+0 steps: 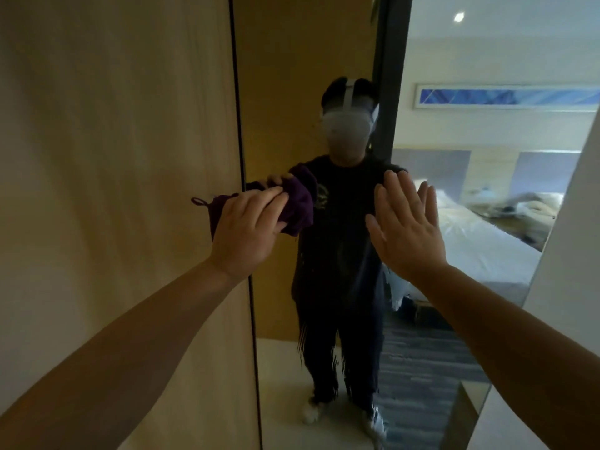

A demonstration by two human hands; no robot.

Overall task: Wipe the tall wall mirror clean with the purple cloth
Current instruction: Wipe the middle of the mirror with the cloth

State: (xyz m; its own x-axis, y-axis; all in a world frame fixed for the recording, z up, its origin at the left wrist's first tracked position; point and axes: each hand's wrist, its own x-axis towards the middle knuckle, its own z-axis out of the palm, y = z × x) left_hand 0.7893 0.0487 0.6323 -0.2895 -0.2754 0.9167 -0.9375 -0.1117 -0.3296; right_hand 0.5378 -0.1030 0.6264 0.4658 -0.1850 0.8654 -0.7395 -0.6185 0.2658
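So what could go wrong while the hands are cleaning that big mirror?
The right hand looks pressed flat on the mirror, so it may leave fresh prints on the glass. The left hand holds the purple cloth bunched at the mirror's left edge, so a small wad might miss patches. Streaks already show lower down and could get skipped.
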